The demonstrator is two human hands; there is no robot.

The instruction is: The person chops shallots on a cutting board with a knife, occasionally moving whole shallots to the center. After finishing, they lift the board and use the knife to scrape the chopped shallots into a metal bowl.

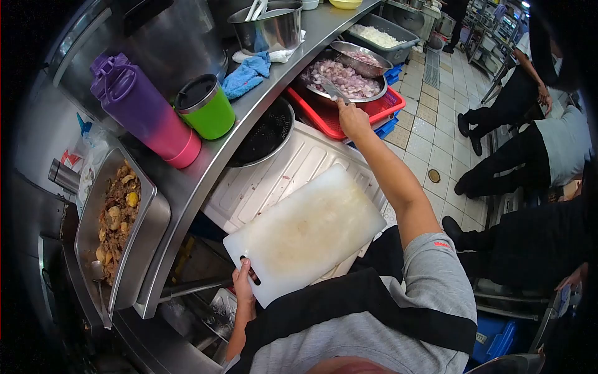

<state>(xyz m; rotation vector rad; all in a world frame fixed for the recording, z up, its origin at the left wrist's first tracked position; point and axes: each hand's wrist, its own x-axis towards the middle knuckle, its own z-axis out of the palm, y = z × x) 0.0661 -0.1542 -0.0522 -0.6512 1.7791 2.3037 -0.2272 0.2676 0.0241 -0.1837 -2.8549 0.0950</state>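
My left hand [245, 285] is closed around the handle slot of a white cutting board [311, 234], which shows brownish stains and tilts in front of my body. My right arm reaches forward, and my right hand [354, 119] grips a knife [335, 92]. Its broad blade lies over the edge of a metal bowl [375, 96] full of chopped pinkish-purple pieces [346, 78]. Behind it, a smaller metal bowl [386, 64] holds similar pieces. Both bowls rest above a red plastic basket [393, 101]. Below the board is a white ribbed plastic surface [249, 198].
A steel counter [215, 159] on the left carries a purple-pink bottle [143, 109], a green cup [208, 112] and a blue cloth [248, 76]. Beside it sits a deep tray [146, 215] of cooked food. A black colander [265, 137] stands below. Several people [517, 156] are at right.
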